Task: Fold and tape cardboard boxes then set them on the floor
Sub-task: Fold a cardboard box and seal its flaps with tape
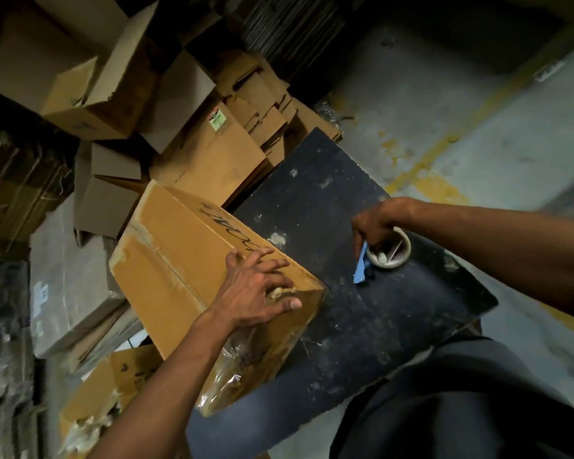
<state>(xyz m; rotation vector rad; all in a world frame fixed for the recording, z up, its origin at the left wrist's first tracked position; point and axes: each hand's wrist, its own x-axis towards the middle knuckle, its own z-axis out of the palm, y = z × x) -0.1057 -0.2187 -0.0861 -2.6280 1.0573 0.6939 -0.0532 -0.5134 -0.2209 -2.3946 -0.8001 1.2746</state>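
A closed brown cardboard box (193, 260) with black handwriting lies tilted over the left edge of a black worktable (345, 293). My left hand (259, 289) presses on the box's near top corner, fingers spread over the edge. Clear tape wraps the box's lower end. On the table to the right, my right hand (376, 225) grips a roll of tape (390, 255), and a blue cutter (362, 270) sticks out just below the hand.
Stacks of flattened cartons (262, 107) and open boxes (103, 87) crowd the back and left. Another worn box (103, 392) lies on the floor at lower left. Grey concrete floor with yellow paint (438, 180) stretches right of the table.
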